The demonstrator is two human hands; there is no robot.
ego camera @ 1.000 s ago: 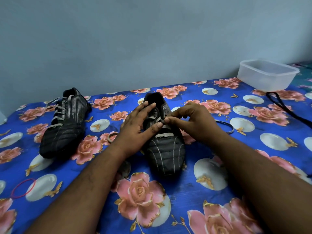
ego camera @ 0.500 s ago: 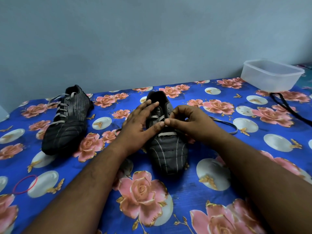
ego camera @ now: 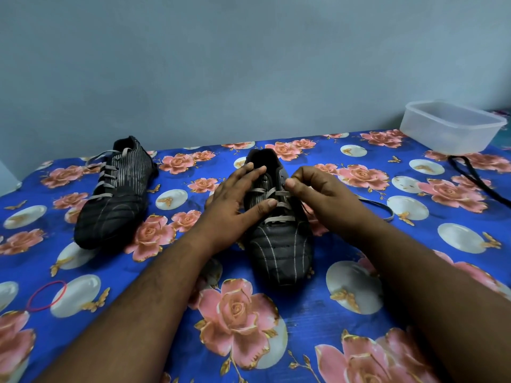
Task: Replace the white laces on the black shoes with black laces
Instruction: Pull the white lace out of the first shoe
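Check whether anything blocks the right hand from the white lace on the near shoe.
Nothing visible does. The right hand already pinches the white lace at the near shoe; the left hand rests flat on the shoe's other side.

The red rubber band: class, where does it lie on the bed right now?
In the head view, the red rubber band lies flat on the floral sheet at the near left, in front of the left black shoe.

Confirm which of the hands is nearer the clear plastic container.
Right. The right hand pinches white lace on the near black shoe, with the clear plastic container farther right. The left hand rests on the shoe's opposite side.
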